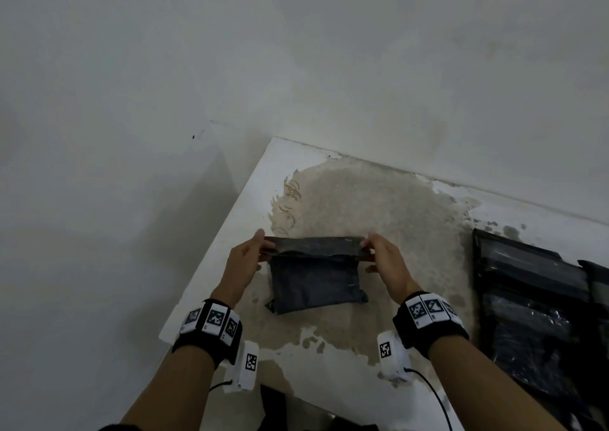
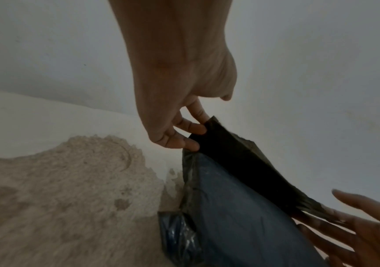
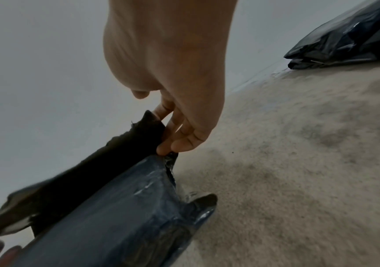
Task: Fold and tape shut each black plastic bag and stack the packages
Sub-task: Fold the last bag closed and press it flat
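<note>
Folding the flap: left hand [image 1: 244, 256] and right hand [image 1: 386, 259] each pinch one end of the black plastic bag [image 1: 316, 282] on the desk [image 1: 230, 232]; fingers [image 2: 192, 129] should pull evenly, creasing straight across before taping.

black wristbands [image 1: 211, 335], white coded tags, thin cables

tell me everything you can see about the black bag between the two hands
The black bag is a filled, matte plastic package, roughly rectangular, its body resting on the worn white table. Its open top flap is lifted and stretched flat: the left hand pinches one end, the right hand the other. The flap's edge looks ragged, the lower corners crinkle glossily, and no tape shows across the flap.
</note>
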`<state>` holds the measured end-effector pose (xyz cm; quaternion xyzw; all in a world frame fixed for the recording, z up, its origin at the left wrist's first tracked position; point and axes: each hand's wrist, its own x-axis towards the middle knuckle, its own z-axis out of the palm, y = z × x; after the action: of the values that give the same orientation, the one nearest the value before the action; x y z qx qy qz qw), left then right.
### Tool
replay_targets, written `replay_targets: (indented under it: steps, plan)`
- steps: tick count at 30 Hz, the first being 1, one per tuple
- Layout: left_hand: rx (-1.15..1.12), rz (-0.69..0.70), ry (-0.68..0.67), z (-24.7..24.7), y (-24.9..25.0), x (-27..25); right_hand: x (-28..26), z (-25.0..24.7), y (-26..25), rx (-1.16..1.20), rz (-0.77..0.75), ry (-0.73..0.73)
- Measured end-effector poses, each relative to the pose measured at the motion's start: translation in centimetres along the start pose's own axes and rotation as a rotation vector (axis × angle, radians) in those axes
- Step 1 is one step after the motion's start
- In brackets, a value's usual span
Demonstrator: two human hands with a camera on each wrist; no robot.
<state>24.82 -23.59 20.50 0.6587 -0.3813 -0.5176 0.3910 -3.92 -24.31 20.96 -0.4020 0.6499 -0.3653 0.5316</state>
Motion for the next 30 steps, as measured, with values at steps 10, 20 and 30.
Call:
replay_targets:
  steps: [10,20,30]
  plan:
    - [0.1,0.0,-0.031,0.5,-2.3,-0.5,0.3,0.8,1.3,-0.03,-0.071,-0.022]
    - [0.035,0.03,0.023,1.7,-4.2,-2.0,0.8,1.8,3.2,0.035,-0.019,0.013]
    - [0.468,0.312,0.235,2.7,-5.1,-2.5,1.4,1.3,4.6,-0.144,-0.095,-0.035]
